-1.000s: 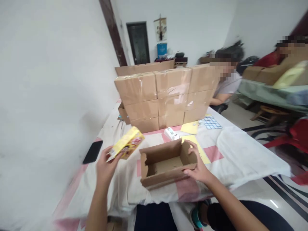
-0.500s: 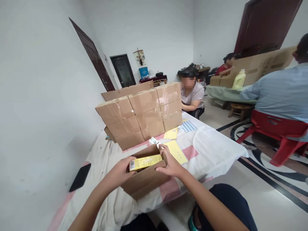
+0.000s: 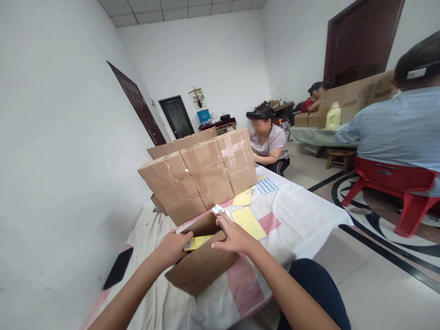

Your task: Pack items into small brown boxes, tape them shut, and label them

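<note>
An open cardboard box [image 3: 206, 266] stands tilted at the near edge of the cloth-covered table. Inside it, below the rim, lies a yellow carton [image 3: 198, 242] with a barcode on its end. My left hand [image 3: 173, 246] is closed over the box's left edge, its fingertips reaching in beside the carton's barcode end. At the right edge, my right hand [image 3: 231, 234] grips the cardboard wall between thumb and fingers. Just behind the box is a small white packet [image 3: 220, 210], partly hidden.
Stacked taped cardboard boxes [image 3: 202, 174] form a wall behind. Yellow paper sheets [image 3: 247, 222] and a blue-grid sheet [image 3: 267, 185] lie to the right, a black tablet-like slab [image 3: 118, 268] to the left. One person [image 3: 270, 142] crouches beyond the table; another [image 3: 395, 123] sits at right.
The yellow carton has sunk deeper into the cardboard box. My left hand has moved from the carton's end to the box's left edge; my right hand keeps the right edge. The view has tilted up.
</note>
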A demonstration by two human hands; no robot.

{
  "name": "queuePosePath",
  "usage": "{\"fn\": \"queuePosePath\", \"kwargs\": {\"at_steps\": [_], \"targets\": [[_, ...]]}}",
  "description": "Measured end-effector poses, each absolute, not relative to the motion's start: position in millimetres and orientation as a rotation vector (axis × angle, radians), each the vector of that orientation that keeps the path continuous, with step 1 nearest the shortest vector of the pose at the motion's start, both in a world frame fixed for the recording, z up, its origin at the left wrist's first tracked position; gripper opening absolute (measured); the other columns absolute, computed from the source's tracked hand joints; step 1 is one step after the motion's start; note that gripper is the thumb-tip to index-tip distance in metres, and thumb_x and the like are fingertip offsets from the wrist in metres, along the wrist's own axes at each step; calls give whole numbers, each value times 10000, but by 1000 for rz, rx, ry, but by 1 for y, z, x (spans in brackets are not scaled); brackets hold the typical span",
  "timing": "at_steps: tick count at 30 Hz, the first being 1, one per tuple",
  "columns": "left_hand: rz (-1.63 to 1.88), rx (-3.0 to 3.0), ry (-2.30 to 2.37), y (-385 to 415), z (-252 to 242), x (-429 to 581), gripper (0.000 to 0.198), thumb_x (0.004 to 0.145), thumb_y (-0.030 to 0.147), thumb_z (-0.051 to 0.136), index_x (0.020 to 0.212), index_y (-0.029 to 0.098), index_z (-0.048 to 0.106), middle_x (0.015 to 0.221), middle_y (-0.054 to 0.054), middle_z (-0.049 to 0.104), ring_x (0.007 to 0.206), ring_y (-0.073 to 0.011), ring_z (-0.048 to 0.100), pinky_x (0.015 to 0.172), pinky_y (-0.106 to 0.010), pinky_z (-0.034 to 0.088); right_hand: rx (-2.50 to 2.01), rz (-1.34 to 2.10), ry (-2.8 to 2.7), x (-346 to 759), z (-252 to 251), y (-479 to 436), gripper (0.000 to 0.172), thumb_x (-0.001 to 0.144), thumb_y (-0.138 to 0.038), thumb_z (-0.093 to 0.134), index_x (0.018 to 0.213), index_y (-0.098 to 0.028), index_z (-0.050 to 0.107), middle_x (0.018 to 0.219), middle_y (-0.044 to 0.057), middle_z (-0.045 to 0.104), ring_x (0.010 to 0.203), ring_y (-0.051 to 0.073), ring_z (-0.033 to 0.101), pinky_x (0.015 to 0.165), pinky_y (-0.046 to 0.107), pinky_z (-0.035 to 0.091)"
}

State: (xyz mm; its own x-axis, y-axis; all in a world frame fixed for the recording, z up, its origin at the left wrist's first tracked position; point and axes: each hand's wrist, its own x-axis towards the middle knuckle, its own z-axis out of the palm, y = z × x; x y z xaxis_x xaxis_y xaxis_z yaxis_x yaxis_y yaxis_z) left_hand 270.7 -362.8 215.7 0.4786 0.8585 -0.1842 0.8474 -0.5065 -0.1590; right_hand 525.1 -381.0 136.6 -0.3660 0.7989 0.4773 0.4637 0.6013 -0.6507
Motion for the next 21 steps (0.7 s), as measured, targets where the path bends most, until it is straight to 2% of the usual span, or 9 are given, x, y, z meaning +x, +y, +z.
{"fn": "queuePosePath", "kwargs": {"at_steps": [3, 5, 7, 11, 13, 15, 17, 21], "targets": [[358, -2593, -1561, -362, 210, 262, 280, 864, 403, 518, 1063, 214, 573, 1026, -157, 748, 956, -350, 673, 907, -446, 401, -1024, 497, -2045, 522, 140, -386, 552, 753, -548, 804, 1025, -237, 438, 1325, 114, 487, 1058, 291, 609, 825, 401, 502], [355, -2590, -1563, -363, 205, 257, 279, 888, 377, 473, 1082, 208, 581, 993, -150, 753, 946, -341, 678, 925, -457, 383, -1033, 473, -2055, 520, 142, -389, 559, 761, -567, 791, 1038, -235, 435, 1347, 119, 473, 1047, 290, 607, 825, 409, 504], [371, -2628, -1554, -364, 199, 256, 237, 852, 317, 500, 1028, 216, 620, 984, -132, 761, 955, -332, 682, 941, -465, 368, -1049, 463, -2065, 519, 145, -392, 574, 759, -586, 785, 1048, -233, 437, 1319, 115, 482, 1008, 279, 608, 819, 410, 505], [370, -2753, -1555, -363, 191, 261, 138, 756, 245, 561, 803, 231, 690, 872, -96, 774, 943, -334, 687, 981, -499, 346, -1109, 500, -2092, 522, 149, -397, 602, 726, -618, 797, 1031, -228, 454, 1276, 95, 495, 911, 240, 610, 770, 377, 503], [281, -2820, -1581, -362, 191, 264, 158, 751, 268, 580, 821, 244, 719, 889, -80, 781, 931, -320, 688, 1005, -505, 350, -1136, 510, -2093, 525, 149, -400, 586, 731, -605, 798, 1032, -226, 466, 1272, 88, 499, 905, 230, 610, 769, 363, 497], [124, -2885, -1616, -362, 192, 265, 213, 785, 349, 593, 912, 262, 741, 987, -65, 786, 969, -301, 684, 1029, -487, 372, -1157, 514, -2093, 528, 149, -403, 555, 746, -581, 793, 1031, -224, 478, 1234, 77, 517, 885, 220, 610, 765, 352, 492], [-94, -2933, -1665, -364, 192, 264, 320, 866, 482, 530, 980, 272, 743, 1094, -55, 773, 1038, -278, 673, 1045, -448, 412, -1164, 527, -2091, 532, 147, -406, 532, 760, -572, 782, 1035, -222, 491, 1212, 68, 535, 870, 216, 614, 762, 347, 495], [-626, -2910, -1808, -377, 179, 247, 701, 963, 638, 173, 1119, 227, 719, 1288, -89, 706, 1160, -252, 658, 1009, -404, 523, -1135, 568, -2078, 542, 145, -407, 574, 771, -550, 783, 1172, -217, 541, 1348, 99, 532, 1050, 277, 638, 884, 389, 512]]}}
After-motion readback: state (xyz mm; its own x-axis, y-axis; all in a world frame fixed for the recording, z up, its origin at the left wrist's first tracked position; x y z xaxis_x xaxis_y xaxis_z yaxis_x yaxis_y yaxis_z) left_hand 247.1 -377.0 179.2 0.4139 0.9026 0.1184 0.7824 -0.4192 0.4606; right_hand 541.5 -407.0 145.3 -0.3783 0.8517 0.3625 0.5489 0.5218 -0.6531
